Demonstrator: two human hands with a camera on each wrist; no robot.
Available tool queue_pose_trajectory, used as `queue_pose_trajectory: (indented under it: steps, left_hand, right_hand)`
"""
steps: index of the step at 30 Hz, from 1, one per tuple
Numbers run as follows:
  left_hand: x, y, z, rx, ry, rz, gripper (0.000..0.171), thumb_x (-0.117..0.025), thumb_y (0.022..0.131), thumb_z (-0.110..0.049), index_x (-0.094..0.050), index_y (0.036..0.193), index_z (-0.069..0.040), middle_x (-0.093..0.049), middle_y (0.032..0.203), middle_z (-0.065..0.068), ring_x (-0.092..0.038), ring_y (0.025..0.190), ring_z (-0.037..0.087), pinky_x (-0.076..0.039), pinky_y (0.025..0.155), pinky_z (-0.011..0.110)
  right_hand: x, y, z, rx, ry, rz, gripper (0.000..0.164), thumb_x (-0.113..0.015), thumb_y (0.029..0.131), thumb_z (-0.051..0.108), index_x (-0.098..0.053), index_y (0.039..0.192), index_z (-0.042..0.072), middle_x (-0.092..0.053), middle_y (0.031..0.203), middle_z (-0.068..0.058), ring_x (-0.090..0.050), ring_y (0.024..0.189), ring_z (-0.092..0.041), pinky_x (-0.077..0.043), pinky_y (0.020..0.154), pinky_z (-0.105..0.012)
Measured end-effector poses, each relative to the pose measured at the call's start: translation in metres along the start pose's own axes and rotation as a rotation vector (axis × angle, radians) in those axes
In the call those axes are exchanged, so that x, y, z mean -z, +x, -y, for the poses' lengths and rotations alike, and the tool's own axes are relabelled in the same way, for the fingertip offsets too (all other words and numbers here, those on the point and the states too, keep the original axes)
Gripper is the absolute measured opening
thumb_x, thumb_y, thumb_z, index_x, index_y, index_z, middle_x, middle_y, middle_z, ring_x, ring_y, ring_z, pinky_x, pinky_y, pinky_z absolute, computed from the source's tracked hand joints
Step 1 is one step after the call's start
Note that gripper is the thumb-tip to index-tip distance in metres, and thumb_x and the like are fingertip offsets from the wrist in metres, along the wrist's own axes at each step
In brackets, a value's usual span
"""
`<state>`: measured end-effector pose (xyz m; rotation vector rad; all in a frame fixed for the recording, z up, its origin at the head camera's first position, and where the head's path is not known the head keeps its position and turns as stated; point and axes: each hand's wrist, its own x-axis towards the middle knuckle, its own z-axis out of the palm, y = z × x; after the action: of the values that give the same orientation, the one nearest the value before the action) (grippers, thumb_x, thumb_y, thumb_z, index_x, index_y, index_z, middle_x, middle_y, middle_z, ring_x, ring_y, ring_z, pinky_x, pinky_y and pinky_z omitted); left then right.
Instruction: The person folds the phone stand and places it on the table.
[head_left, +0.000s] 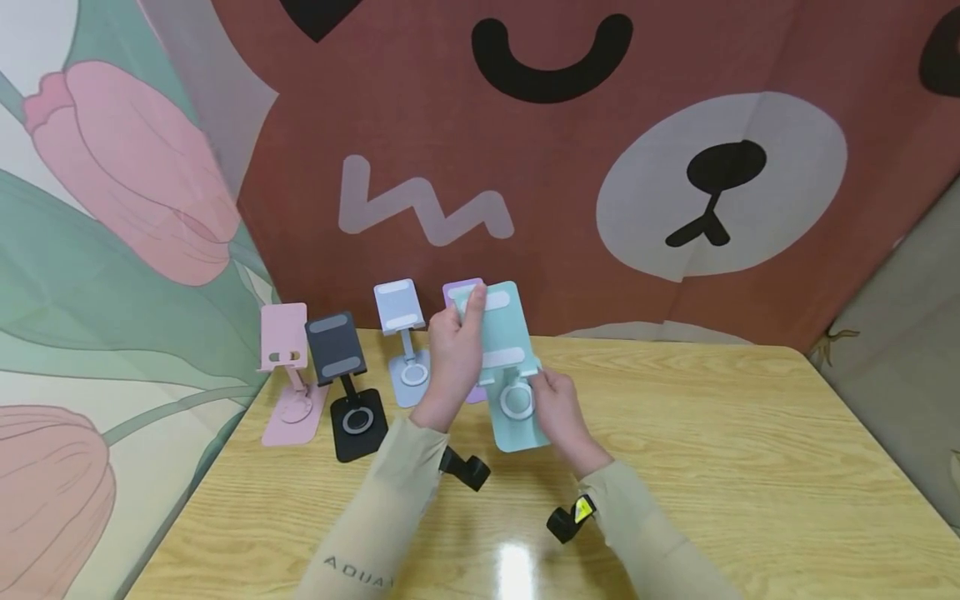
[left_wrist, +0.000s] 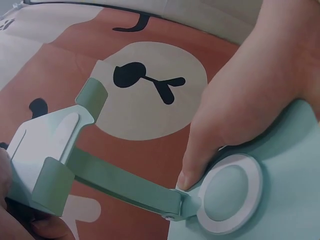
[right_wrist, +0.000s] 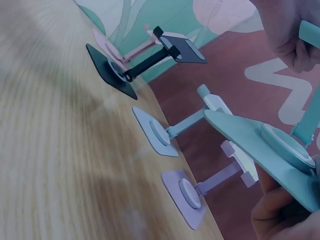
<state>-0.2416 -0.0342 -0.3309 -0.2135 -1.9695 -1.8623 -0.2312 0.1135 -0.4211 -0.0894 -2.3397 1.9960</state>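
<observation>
Both of my hands hold a mint-green phone stand (head_left: pixel 507 329) above the table. My left hand (head_left: pixel 457 350) grips the left side of its upper plate, thumb on the front. On the opposite side, my right hand (head_left: pixel 562 408) pinches the edge of the base, next to the white ring (head_left: pixel 517 401). The left wrist view shows the hinged arm (left_wrist: pixel 125 182) unfolded between plate and base, with the right thumb near the lower hinge. Curled right-hand fingers (right_wrist: pixel 272 212) show under the base in the right wrist view. Behind the mint stand, a purple phone stand (right_wrist: pixel 182 200) is partly hidden in the head view.
At the table's left stand a pink phone stand (head_left: pixel 285 333), a black one (head_left: pixel 336 346) and a light-blue one (head_left: pixel 399 308), all unfolded. The wooden table (head_left: pixel 712 450) meets a printed bear cloth (head_left: pixel 420 108) at the back. Black wrist mounts (head_left: pixel 468 471) hang below the sleeves.
</observation>
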Motion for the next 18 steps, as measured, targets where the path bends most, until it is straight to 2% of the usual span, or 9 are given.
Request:
queue_pose_trajectory:
  steps: [3,8,13,18]
  left_hand:
    - [-0.002,-0.002,-0.001,0.005,-0.025,0.012,0.063,-0.057,0.102,-0.052,-0.043,0.058,-0.008,-0.042,0.053,0.003,-0.046,0.052,0.018,-0.038,0.048,0.027]
    - [-0.008,-0.007,-0.003,0.034,-0.078,0.048,0.058,-0.058,0.103,-0.049,-0.053,0.063,-0.007,-0.056,0.060,0.005,-0.055,0.056,0.017,-0.046,0.050,0.028]
    - [-0.013,-0.014,0.000,0.066,-0.088,0.076,0.057,-0.056,0.102,-0.053,-0.061,0.071,-0.006,-0.063,0.067,0.007,-0.060,0.060,0.019,-0.051,0.053,0.031]
    - [-0.018,-0.021,0.007,0.109,-0.045,0.076,0.057,-0.056,0.100,-0.057,-0.066,0.076,-0.006,-0.066,0.071,0.006,-0.063,0.063,0.020,-0.054,0.055,0.033]
  right_hand:
    - [0.003,0.002,0.001,0.007,0.001,-0.006,0.040,-0.043,0.109,0.025,-0.071,0.113,-0.003,-0.069,0.092,-0.013,-0.066,0.079,-0.022,-0.055,0.067,-0.036]
    - [0.010,0.005,0.003,0.003,0.007,-0.014,0.043,-0.042,0.111,0.030,-0.069,0.116,-0.002,-0.070,0.092,-0.014,-0.067,0.078,-0.023,-0.057,0.067,-0.037]
    - [0.014,0.007,0.004,0.034,0.005,-0.017,0.044,-0.043,0.111,0.032,-0.069,0.109,-0.003,-0.069,0.089,-0.013,-0.066,0.076,-0.022,-0.056,0.068,-0.037]
    - [0.017,0.006,0.001,0.051,0.010,-0.008,0.042,-0.042,0.111,0.031,-0.067,0.102,-0.002,-0.065,0.084,-0.009,-0.063,0.076,-0.019,-0.054,0.069,-0.035]
